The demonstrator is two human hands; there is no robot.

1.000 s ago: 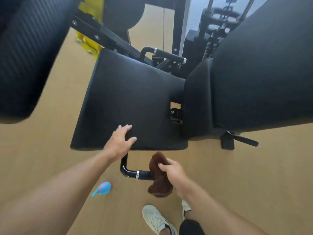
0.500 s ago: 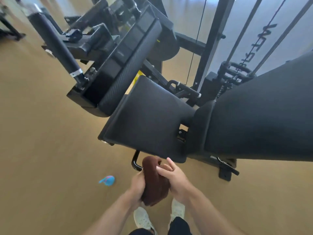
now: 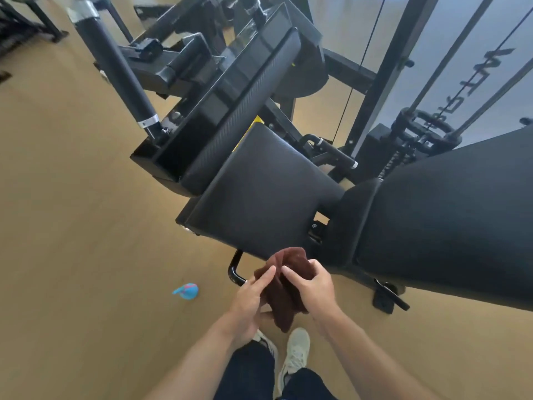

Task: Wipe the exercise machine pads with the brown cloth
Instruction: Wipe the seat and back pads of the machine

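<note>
- Both hands hold the cloth [image 3: 284, 287] in the air, just short of the seat pad [image 3: 259, 194]. It touches no pad.
- The left hand [image 3: 251, 298] cups it from below with straight fingers; the right hand [image 3: 313, 287] pinches its upper fold.
- Likely step: bunching the cloth. Fold a flat face beyond the fingertips, then press that onto the seat pad.
- Grip firmly so no corner dangles.
</note>
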